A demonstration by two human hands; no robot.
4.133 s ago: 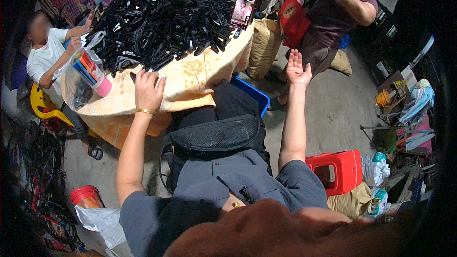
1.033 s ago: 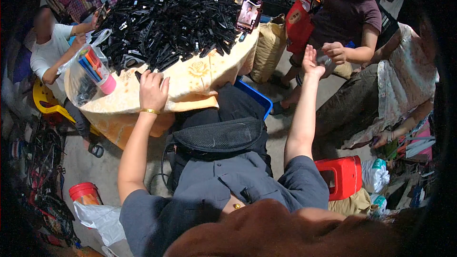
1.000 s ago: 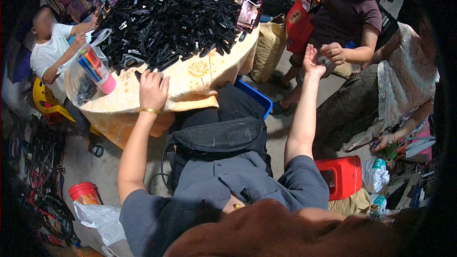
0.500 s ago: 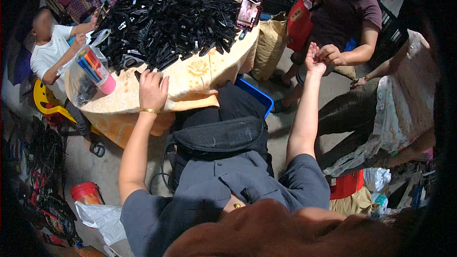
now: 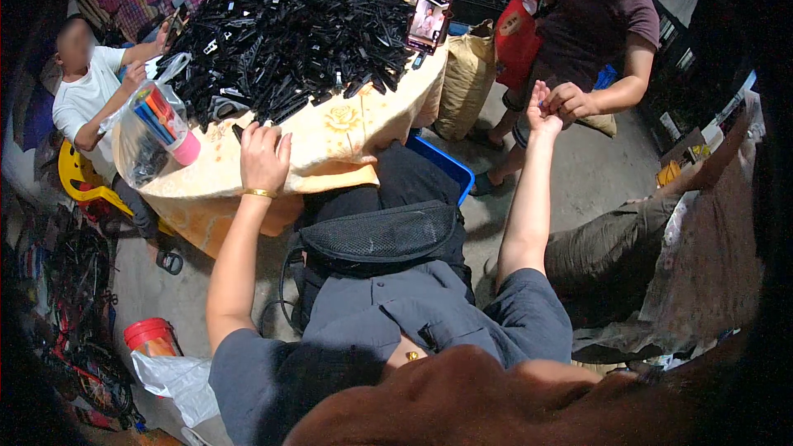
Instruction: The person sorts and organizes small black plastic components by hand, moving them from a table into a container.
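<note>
My left hand [image 5: 263,158] lies palm down near the front edge of the cloth-covered table [image 5: 339,128], fingers stretched out and thumb apart. A small dark piece [image 5: 238,131] shows beside its fingertips; whether they touch it is unclear. Beyond is a large heap of small black plastic pieces [image 5: 289,37]. Off to the right, my right hand [image 5: 541,118] is held out palm up, fingers extended. A co-worker's hand [image 5: 572,102] reaches over and touches it at the fingers; anything between the two hands is too small to make out.
A clear bag with a pink-based container [image 5: 186,147] stands at the table's left, near a seated person [image 5: 97,87]. A lit phone [image 5: 428,21] is propped at the right edge. A blue bin [image 5: 446,167], sack [image 5: 462,87] and red bucket [image 5: 151,336] stand on the floor.
The person at the far right has shifted right and downward, uncovering more floor. My hands stay almost where they were, and the co-worker's hand still touches my right one.
</note>
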